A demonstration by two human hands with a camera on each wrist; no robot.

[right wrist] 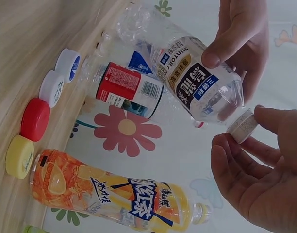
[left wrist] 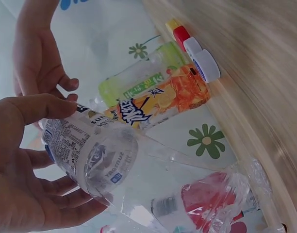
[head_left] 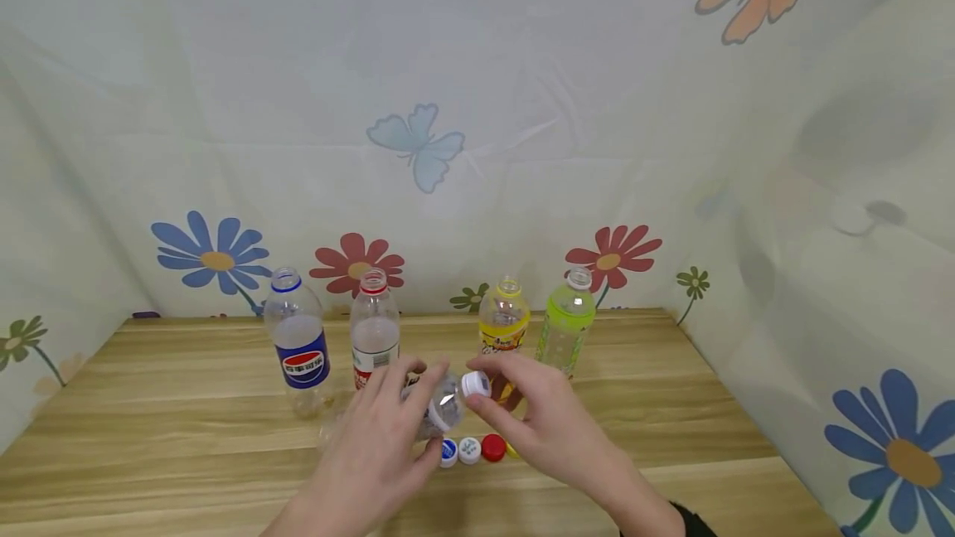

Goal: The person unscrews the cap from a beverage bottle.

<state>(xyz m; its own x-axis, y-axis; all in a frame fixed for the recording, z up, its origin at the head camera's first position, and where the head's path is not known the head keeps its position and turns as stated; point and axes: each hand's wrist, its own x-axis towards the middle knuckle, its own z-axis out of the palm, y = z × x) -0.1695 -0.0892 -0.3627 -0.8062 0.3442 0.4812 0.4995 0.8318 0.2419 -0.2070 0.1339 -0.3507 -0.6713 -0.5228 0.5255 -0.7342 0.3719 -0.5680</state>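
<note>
My left hand (head_left: 380, 446) grips a clear plastic bottle (right wrist: 187, 73) with a Suntory label around its body. It is held tilted, with the neck toward my right hand (head_left: 548, 417). Thumb and fingers of the right hand pinch a white cap (right wrist: 243, 126) at the bottle's mouth. In the head view the left hand hides most of the bottle, leaving its shoulder in sight beside the cap. Below the hands, a row of caps lies on the table: a white one with a blue top (head_left: 448, 452), a white one (head_left: 469, 450), a red one (head_left: 493, 447) and a yellow one (head_left: 512, 452).
Uncapped bottles stand farther back on the wooden table (head_left: 186, 437): a blue-labelled bottle (head_left: 304, 363) and a red-ringed bottle (head_left: 375, 334) on the left, a yellow-labelled bottle (head_left: 504, 326) and a green-labelled bottle (head_left: 567, 321) on the right. A flower-printed cloth (head_left: 477, 214) hangs behind.
</note>
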